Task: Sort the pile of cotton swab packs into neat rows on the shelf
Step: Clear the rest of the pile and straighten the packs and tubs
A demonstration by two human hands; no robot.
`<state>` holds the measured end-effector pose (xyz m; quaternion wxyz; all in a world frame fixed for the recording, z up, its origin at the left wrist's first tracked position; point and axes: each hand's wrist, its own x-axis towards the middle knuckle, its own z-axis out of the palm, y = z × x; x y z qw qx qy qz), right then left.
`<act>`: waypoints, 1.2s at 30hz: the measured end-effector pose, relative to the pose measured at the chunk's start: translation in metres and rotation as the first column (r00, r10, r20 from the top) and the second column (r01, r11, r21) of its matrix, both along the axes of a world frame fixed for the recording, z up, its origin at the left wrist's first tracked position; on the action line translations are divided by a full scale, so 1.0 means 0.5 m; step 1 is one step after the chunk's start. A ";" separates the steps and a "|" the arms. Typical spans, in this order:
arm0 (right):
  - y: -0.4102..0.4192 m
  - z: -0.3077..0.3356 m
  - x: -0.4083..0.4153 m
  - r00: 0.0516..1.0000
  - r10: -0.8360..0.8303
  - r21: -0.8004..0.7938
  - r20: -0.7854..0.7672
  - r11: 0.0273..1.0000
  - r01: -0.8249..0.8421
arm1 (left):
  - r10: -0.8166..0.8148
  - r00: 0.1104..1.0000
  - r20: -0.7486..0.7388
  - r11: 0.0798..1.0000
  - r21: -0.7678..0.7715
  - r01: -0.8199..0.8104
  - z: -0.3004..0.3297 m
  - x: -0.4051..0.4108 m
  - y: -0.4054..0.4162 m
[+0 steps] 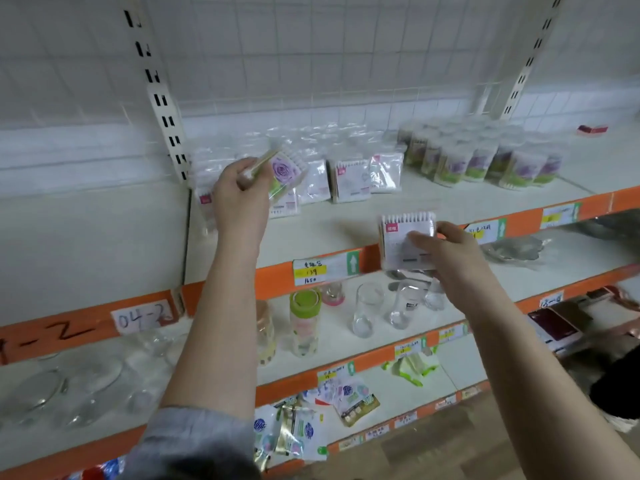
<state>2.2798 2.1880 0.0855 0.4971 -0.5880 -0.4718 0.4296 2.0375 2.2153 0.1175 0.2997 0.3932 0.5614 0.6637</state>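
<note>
My left hand [240, 194] is raised over the left part of the top shelf [450, 199] and grips a purple and green swab pack [282, 171], tilted in the air. My right hand [446, 247] holds a white swab pack with a pink label [407, 237] upright in front of the shelf's orange edge. Behind them, white swab packs [349, 180] stand in a loose row at the back left. To the right, purple and green swab packs [485, 161] stand in tidy rows.
Slotted uprights [162, 98] frame the bay. The shelf below holds drinking glasses [369, 310], a green-lidded bottle [304, 320] and a metal dish [512, 249]. Lower shelves carry loose sachets [294, 427]. A red box [592, 129] lies far right.
</note>
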 end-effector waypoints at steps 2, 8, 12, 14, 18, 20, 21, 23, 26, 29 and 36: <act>0.052 0.013 -0.002 1.000 0.006 0.010 0.024 1.000 -0.006 | 0.001 1.000 -0.023 1.000 0.006 -0.001 0.003 0.008 0.037; 0.164 0.027 -0.050 0.989 0.140 0.042 0.047 0.989 -0.142 | 0.049 0.999 -0.009 0.999 0.002 -0.049 0.014 0.009 0.099; 0.213 0.019 -0.095 0.967 0.246 0.045 0.059 0.968 -0.249 | 0.110 0.993 -0.045 0.994 -0.011 -0.110 0.008 -0.010 0.106; 0.235 0.011 -0.117 0.959 0.277 0.069 0.062 0.957 -0.281 | 0.131 0.990 -0.054 0.991 -0.029 -0.133 0.007 -0.020 0.102; 0.263 0.001 -0.152 0.938 0.321 0.083 0.128 0.939 -0.333 | 0.169 0.978 -0.126 0.984 -0.029 -0.174 0.006 -0.039 0.087; 0.271 -0.001 -0.162 0.928 0.336 0.078 0.160 0.933 -0.351 | 0.187 0.970 -0.155 0.980 -0.037 -0.195 0.002 -0.044 0.083; 0.276 -0.003 -0.166 0.922 0.338 0.081 0.188 0.930 -0.358 | 0.193 0.970 -0.151 0.979 -0.040 -0.201 0.000 -0.044 0.081; 0.284 -0.007 -0.166 0.898 0.323 0.093 0.298 0.927 -0.364 | 0.194 0.972 -0.132 0.979 -0.029 -0.200 -0.003 -0.042 0.079; 0.291 -0.009 -0.160 0.833 0.259 0.130 0.488 0.923 -0.363 | 0.187 0.970 -0.156 0.982 0.004 -0.189 -0.003 -0.033 0.075; 0.294 -0.005 -0.154 0.818 0.258 0.167 0.514 0.905 -0.391 | 0.187 0.970 -0.155 0.982 0.018 -0.187 0.000 -0.025 0.077; 0.287 0.001 -0.147 0.844 0.221 0.226 0.488 0.902 -0.367 | 0.207 0.970 -0.127 0.978 -0.011 -0.210 -0.001 -0.021 0.087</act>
